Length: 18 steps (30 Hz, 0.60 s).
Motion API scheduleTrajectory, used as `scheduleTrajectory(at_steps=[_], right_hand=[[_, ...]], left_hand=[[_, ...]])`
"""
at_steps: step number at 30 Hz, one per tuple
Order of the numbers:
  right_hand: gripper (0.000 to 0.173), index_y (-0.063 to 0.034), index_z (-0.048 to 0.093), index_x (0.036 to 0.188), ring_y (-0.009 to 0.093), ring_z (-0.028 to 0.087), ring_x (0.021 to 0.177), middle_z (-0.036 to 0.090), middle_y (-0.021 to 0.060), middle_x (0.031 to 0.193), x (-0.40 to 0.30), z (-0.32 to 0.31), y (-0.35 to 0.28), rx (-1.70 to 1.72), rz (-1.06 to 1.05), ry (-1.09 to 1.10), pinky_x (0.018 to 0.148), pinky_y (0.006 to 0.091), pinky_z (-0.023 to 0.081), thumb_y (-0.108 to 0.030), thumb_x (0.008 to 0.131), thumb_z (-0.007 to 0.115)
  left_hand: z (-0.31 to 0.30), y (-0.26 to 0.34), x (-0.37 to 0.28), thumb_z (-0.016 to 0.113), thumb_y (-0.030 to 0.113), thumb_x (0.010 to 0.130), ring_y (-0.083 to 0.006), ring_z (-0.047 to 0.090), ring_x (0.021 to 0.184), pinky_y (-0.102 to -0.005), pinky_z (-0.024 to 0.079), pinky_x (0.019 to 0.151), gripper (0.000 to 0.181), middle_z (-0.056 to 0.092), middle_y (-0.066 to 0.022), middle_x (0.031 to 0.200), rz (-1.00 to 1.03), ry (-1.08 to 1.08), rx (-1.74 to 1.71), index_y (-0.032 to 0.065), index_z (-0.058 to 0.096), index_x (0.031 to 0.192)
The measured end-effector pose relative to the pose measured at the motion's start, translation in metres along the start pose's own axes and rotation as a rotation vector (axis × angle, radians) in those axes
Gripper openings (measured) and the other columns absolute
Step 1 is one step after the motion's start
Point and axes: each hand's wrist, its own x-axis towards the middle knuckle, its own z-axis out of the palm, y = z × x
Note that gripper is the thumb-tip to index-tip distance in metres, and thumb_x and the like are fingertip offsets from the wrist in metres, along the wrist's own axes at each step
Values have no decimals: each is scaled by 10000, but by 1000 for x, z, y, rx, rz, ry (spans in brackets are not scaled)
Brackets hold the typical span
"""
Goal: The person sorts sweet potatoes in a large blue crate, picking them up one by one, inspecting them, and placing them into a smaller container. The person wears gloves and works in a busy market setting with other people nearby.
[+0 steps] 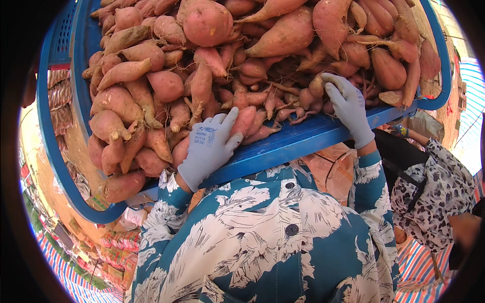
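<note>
Pinkish-red sweet potatoes (204, 24) with soil and thin roots lie heaped on a blue cart bed (295, 134). My left hand (208, 149), in a grey-blue coated work glove with printing on its back, lies at the near edge of the heap. Its thumb and index finger straddle the end of a sweet potato (243, 120); how firmly they press is unclear. Farther right, my right hand (350, 106), gloved alike, has its bent fingertips at a small sweet potato (316, 86) and appears to pinch it. Part of that hand's grip is hidden.
A blue tubular rail (57, 170) bends around the cart's left side, another (443, 75) around its right. Close on my right is a person in a patterned top (428, 197). Filled mesh bags (60, 102) and stacked boxes (117, 253) stand on the ground to the left.
</note>
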Motion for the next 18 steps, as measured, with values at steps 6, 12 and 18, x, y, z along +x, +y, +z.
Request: scheduleTrajectory(at_steps=[6, 12, 18], right_hand=[[379, -94, 631, 1275, 339, 636, 1073, 679, 145, 1153, 25, 45, -22, -430, -166, -613, 935, 415, 488, -302, 971, 544], [389, -134, 630, 1283, 317, 643, 1073, 668, 126, 1161, 53, 44, -45, -224, -348, -529, 900, 421, 501, -341, 961, 558], [312, -107, 669, 1134, 316, 659, 998, 681, 111, 1020, 83, 60, -69, -212, -617, -512, 830, 449, 515, -347, 964, 564]], left_hand=[[11, 1, 12, 682, 400, 853, -354, 642, 1043, -457, 453, 900, 779, 651, -185, 1144, -61, -192, 102, 93, 405, 1513], [25, 38, 27, 679, 310, 843, -394, 609, 1133, -462, 472, 961, 751, 629, -226, 1221, -66, 31, -399, 110, 414, 1517], [32, 94, 18, 649, 183, 910, -388, 548, 1256, -429, 424, 1071, 569, 576, -226, 1363, 237, 228, -664, 67, 499, 1447]])
